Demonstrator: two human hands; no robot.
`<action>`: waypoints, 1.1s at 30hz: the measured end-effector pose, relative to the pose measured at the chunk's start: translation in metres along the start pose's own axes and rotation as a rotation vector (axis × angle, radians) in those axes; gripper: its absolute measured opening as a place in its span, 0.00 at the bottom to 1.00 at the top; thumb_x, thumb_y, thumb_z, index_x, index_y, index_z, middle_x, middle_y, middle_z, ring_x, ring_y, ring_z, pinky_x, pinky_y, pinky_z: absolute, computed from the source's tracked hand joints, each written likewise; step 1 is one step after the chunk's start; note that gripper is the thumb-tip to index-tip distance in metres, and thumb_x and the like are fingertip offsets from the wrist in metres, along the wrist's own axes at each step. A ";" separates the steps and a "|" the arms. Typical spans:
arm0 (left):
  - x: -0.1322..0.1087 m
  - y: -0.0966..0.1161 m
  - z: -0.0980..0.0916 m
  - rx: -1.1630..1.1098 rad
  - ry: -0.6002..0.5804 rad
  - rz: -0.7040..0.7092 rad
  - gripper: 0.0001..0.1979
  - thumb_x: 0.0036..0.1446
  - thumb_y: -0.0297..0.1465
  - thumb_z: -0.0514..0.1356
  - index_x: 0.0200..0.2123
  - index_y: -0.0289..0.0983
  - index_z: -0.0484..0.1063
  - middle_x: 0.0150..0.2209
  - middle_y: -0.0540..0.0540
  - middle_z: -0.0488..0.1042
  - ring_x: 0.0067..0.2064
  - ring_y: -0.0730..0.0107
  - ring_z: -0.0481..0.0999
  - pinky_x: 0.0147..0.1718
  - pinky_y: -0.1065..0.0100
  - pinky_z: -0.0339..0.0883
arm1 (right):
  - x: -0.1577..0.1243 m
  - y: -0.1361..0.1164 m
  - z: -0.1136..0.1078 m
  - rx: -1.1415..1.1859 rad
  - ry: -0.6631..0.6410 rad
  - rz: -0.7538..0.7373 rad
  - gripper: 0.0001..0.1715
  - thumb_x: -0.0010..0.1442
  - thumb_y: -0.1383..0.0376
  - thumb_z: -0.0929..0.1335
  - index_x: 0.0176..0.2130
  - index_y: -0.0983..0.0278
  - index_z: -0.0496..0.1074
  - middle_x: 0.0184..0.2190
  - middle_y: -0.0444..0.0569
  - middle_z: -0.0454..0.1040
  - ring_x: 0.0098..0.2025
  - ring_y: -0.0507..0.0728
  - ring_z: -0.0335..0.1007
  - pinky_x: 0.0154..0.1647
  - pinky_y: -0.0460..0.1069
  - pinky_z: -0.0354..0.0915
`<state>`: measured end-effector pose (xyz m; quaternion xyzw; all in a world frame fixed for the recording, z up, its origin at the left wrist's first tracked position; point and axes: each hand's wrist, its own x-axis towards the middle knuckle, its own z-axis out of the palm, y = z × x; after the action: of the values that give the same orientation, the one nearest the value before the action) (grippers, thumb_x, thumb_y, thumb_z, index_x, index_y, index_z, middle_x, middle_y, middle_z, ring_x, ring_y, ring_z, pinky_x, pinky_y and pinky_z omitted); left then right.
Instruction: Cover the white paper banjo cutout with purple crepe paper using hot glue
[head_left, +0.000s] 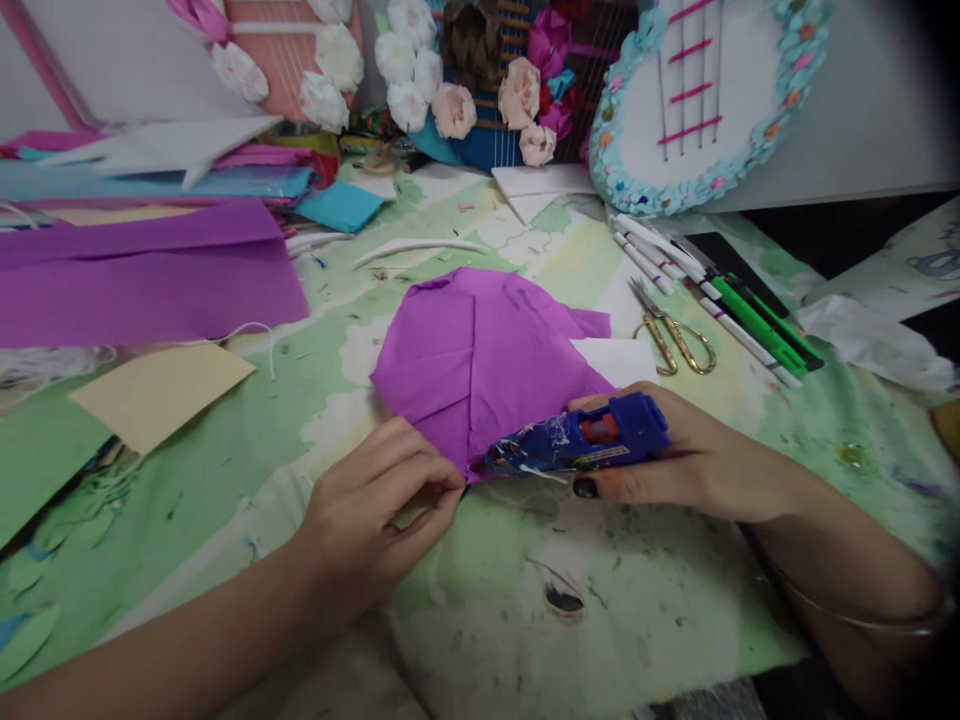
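We see the purple crepe paper piece in the middle of the frame, lying on the desk with its green-patterned cover, a white tab showing from under its right side. At the lower centre, the left hand has thumb and index finger closed tip to tip in a pinch on the piece's bottom edge, with a small gap between them behind the tips; the other fingers curl in loosely beside them.

Right of centre, we find the right hand wrapped around a blue glue gun. Its thumb, with a dark nail, lies along the near side, while its other fingers are mostly hidden behind the body, so we cannot tell exactly how they bend. The nozzle points left and sits at the paper's bottom edge, just beside the pinching fingertips.

Above the right hand we notice gold-handled scissors, blades slightly apart, and to their right a green utility knife. At the left edge lies a folded purple sheet, with a beige paper piece below it.
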<state>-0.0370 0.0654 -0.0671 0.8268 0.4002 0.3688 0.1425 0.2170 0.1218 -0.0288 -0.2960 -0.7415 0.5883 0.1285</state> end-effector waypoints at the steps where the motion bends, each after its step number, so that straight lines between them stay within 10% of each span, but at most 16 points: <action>1: 0.000 0.000 0.000 -0.002 -0.001 -0.001 0.05 0.55 0.22 0.59 0.31 0.37 0.71 0.27 0.49 0.71 0.31 0.71 0.70 0.29 0.69 0.64 | 0.000 0.000 0.000 0.000 0.005 -0.007 0.15 0.58 0.60 0.67 0.26 0.65 0.62 0.26 0.41 0.55 0.28 0.48 0.50 0.28 0.44 0.54; 33: 0.008 0.000 0.005 0.066 -0.051 -0.256 0.04 0.53 0.24 0.57 0.28 0.37 0.69 0.25 0.52 0.69 0.26 0.77 0.68 0.25 0.74 0.63 | -0.001 -0.004 -0.005 -0.146 0.026 0.036 0.05 0.55 0.65 0.68 0.33 0.65 0.69 0.25 0.40 0.65 0.26 0.49 0.57 0.25 0.44 0.55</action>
<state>-0.0296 0.0716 -0.0667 0.7824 0.5104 0.3131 0.1713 0.2192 0.1244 -0.0240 -0.3253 -0.7753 0.5310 0.1056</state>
